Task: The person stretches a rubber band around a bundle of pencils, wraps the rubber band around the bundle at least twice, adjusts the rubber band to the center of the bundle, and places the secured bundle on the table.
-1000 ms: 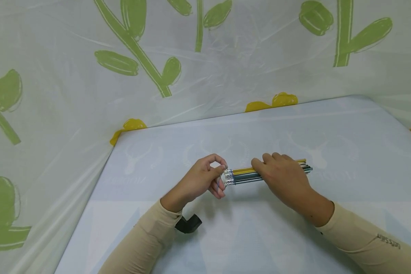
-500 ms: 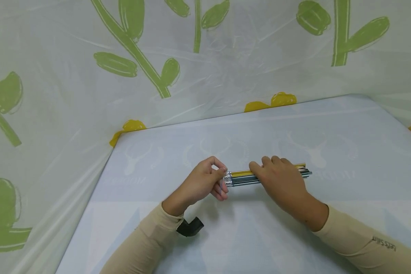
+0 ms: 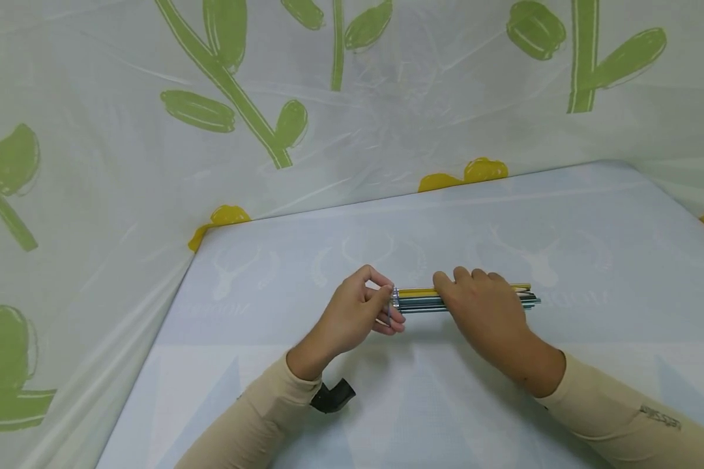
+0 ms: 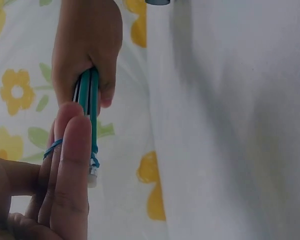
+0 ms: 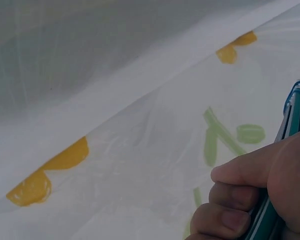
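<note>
A bundle of pencils [image 3: 419, 301], yellow and dark green, lies level above the table with its eraser ends to the left. My right hand [image 3: 485, 312] grips it from above around the middle. At the eraser ends, my left hand [image 3: 354, 312] pinches with thumb and index finger at a blue rubber band [image 4: 52, 147]. That band loops over the left fingers [image 4: 72, 165] in the left wrist view and reaches the pencil ends. More blue band circles the pencils near the metal ferrules in the right wrist view. The left fingertips partly cover the eraser ends.
A pale table [image 3: 422, 404] with faint antler prints lies below the hands. Behind it hangs a white sheet [image 3: 422, 117] with green leaves and yellow flowers. A black bent piece [image 3: 332, 396] shows beside the left sleeve cuff.
My left hand has shifted slightly right and sits closer over the eraser ends. The right hand keeps its grip on the pencils, which have hardly moved.
</note>
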`<state>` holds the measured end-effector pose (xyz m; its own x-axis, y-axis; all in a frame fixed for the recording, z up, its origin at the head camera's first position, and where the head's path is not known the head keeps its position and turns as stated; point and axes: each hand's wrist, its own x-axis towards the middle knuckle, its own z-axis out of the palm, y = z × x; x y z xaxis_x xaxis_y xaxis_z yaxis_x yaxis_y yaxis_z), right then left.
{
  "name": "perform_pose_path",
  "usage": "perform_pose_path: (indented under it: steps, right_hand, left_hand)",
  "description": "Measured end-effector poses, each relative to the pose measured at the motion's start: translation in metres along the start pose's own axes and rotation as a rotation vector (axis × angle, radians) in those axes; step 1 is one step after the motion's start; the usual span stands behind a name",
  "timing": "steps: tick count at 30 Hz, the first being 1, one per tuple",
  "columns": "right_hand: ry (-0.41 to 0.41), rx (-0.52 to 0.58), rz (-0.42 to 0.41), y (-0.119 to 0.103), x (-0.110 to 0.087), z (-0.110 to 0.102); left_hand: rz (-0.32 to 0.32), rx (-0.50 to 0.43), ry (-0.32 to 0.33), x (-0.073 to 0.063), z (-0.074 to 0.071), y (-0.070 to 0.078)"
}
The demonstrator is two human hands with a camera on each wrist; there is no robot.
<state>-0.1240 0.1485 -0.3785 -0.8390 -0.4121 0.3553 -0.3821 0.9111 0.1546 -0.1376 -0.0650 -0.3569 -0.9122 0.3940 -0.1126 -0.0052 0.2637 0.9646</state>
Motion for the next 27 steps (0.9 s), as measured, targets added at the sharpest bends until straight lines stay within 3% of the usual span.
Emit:
perform_pose_path:
  steps: [10,17,27]
  right_hand:
    - [-0.012,-0.015,0.039,0.009,0.004,-0.004]
    - [0.022,-0.007,0.048,0.017,0.006,-0.008]
    - [0.015,0.02,0.066,0.019,0.007,-0.011]
  left_hand:
    - [0.023,-0.032,-0.032,-0.003,0.002,0.001]
    - [0.025,-0.088,-0.027,-0.003,0.005,0.002]
    - [0.046,-0.085,-0.044,0.005,0.004,-0.007]
